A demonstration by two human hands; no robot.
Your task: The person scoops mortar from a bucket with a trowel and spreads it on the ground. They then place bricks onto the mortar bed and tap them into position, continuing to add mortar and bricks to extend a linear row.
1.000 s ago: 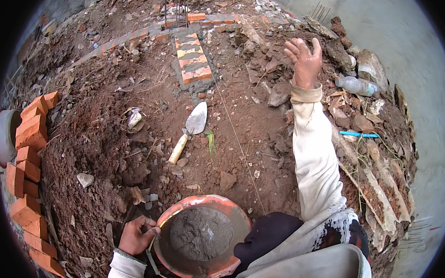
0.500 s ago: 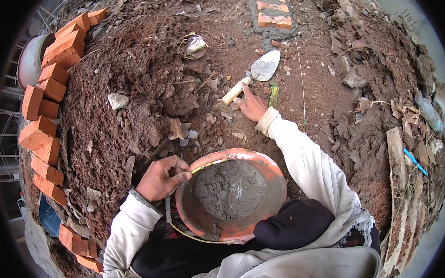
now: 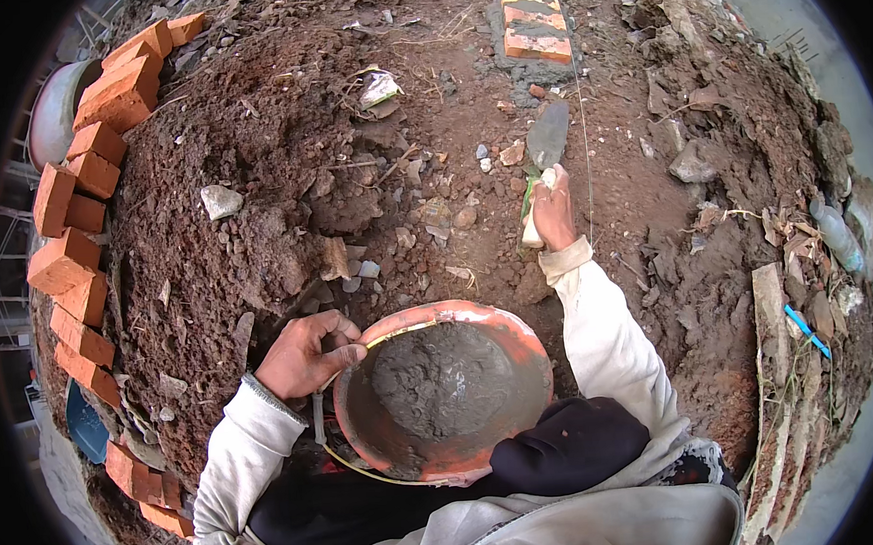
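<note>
My right hand (image 3: 554,212) is wrapped round the pale handle of a trowel (image 3: 548,136). Its grey blade points away from me, just above the soil. An orange basin (image 3: 544,390) sits in front of my lap with wet grey mortar (image 3: 443,379) in it. At the basin's left rim, my left hand (image 3: 307,356) is closed, thumb and forefinger pinching the edge where a thin yellow strip (image 3: 400,332) runs. Part of the basin's near side lies behind my dark-clothed knee.
Bricks set in mortar (image 3: 537,46) form a row at the far end, beside a taut string (image 3: 588,168). Loose orange bricks (image 3: 117,96) line the left side. Rough soil holds stones (image 3: 222,201). A plank (image 3: 768,385), a plastic bottle (image 3: 837,234) and a blue stick (image 3: 806,331) lie right.
My right hand has taken hold of the trowel and moved it right, turning the blade to point away. The left hand stays at the basin's rim.
</note>
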